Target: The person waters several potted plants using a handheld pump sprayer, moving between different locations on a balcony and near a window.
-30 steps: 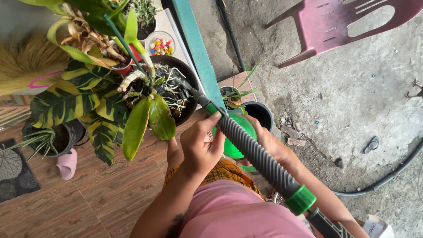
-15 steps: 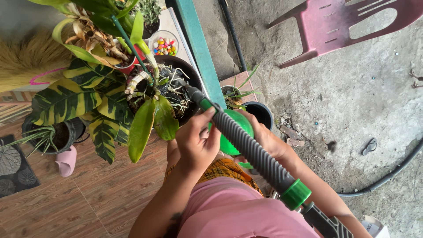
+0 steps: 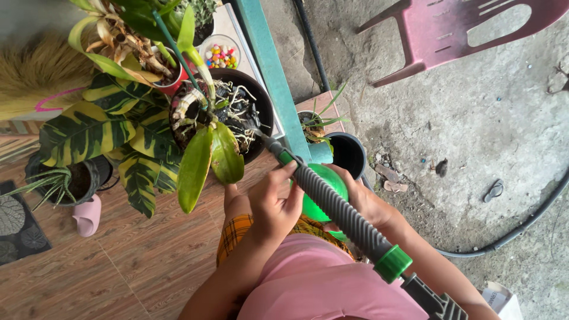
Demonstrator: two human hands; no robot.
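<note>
Green round sprayer bottle sits centre frame, just above the person's lap, smooth glossy plastic, mostly hidden behind a ribbed dark-grey wand w/ green collar near the lower end and a green ring + thin nozzle tip up top. Tip points into the black pot holding an orchid-type plant w/ pale tangled roots and two big drooping green leaves.

Left hand curled around the wand's upper part, fingers wrapped, thumb side toward the tip. Right hand cupped on the bottle's right side, gripping it; palm hidden behind wand.

Packages/labels: white carton corner at bottom right edge, print too small to tell. Small clear tub of multicoloured pebbles up top, beside a red pot.

Further out: yellow-green variegated croton left of the orchid pot; spiky plant in dark pot far left; pink slipper on wood-look tile. Teal post runs up-down. Empty black pot just right of bottle. Pink plastic chair top right on concrete, black hose curving at right.
</note>
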